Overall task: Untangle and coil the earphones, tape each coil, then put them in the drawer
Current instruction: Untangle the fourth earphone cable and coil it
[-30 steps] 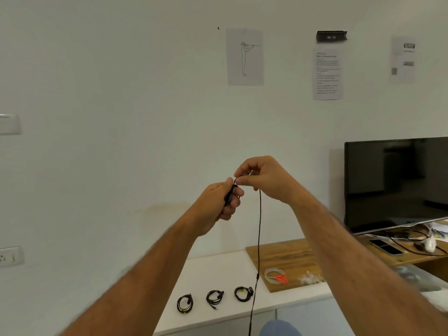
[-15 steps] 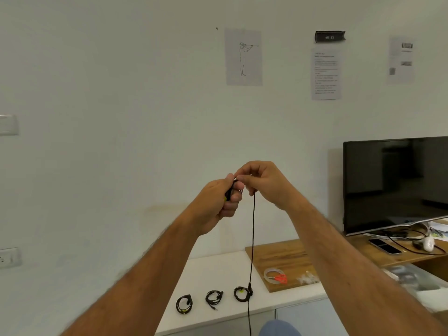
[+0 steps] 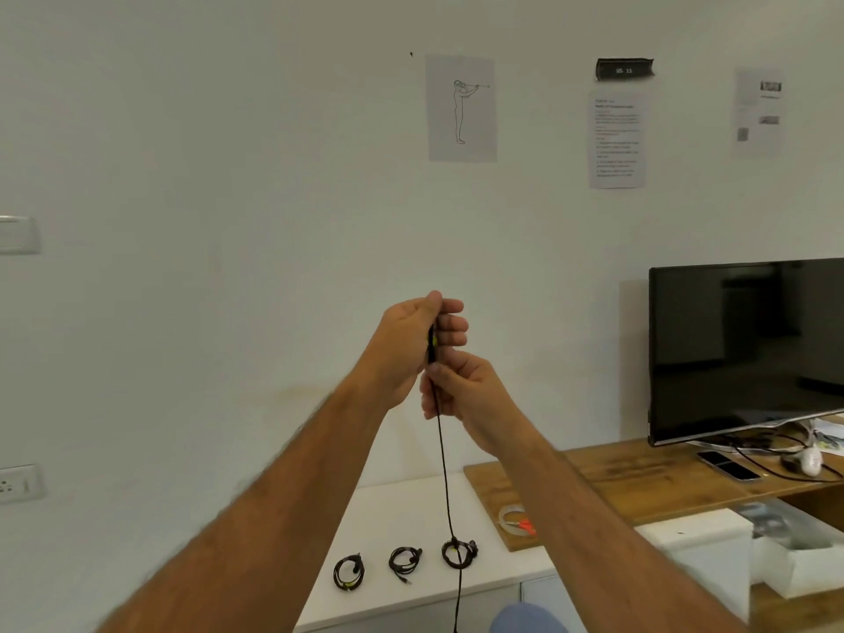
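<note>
Both hands are raised in front of the wall. My left hand (image 3: 411,340) grips the top of a black earphone cable (image 3: 445,472), with part of it bunched in the fist. Just below, my right hand (image 3: 461,388) pinches the same cable, which hangs straight down past the cabinet edge. Three coiled black earphones lie in a row on the white cabinet top (image 3: 411,509): the left coil (image 3: 348,572), the middle coil (image 3: 404,560) and the right coil (image 3: 458,553). A roll of clear tape (image 3: 510,517) lies on the wooden board (image 3: 616,477).
A dark monitor (image 3: 749,349) stands at the right on the wooden board, with a phone (image 3: 726,464), cables and a white mouse (image 3: 810,461) before it. A clear storage box (image 3: 794,550) sits lower right. Papers hang on the wall. Drawer fronts (image 3: 539,596) show below the cabinet top.
My right hand has slid down the cable from beside my left hand to just below it. My left hand has risen slightly and turned more upright.
</note>
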Motion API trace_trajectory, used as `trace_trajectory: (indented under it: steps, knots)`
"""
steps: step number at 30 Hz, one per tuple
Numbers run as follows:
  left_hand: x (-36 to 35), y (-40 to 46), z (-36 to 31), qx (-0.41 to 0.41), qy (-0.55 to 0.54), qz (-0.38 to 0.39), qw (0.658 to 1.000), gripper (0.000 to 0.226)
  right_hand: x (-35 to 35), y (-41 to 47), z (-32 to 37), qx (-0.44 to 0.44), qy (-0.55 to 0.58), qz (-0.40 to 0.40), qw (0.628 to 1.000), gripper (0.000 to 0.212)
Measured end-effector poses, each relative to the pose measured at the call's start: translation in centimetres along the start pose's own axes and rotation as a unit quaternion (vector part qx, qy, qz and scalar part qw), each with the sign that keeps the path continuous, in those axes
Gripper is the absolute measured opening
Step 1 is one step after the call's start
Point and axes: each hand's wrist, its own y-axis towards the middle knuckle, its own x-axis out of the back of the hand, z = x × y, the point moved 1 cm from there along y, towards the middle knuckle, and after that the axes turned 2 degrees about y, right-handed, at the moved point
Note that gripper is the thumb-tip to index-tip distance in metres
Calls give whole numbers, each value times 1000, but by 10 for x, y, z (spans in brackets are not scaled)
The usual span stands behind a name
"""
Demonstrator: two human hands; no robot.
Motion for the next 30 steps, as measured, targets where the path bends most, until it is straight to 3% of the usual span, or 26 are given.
trace_trajectory:
  steps: [7,11,14,18,20,24,30]
  knots:
    - [11,5,1,-39,-8,-36,999,34,-17,-23,3,-57,-80,67,993,23]
    - [20,4,5,-57,55,-55,995,28,-16,-26,26,-80,-170,109,976,16]
    - [25,1,16,-66,189,-62,978,24,-8,-18,45,4,-328,64,942,13]
    - [25,-3,29,-53,316,-30,947,42,2,-5,63,93,-451,23,888,17]
    - [23,-5,32,-31,322,-36,946,49,8,0,69,101,-459,17,883,13]
    - [17,-10,33,19,246,-27,969,50,23,10,75,85,-402,15,911,6]
    - [6,-14,28,61,187,41,980,52,33,17,75,100,-321,29,942,3]
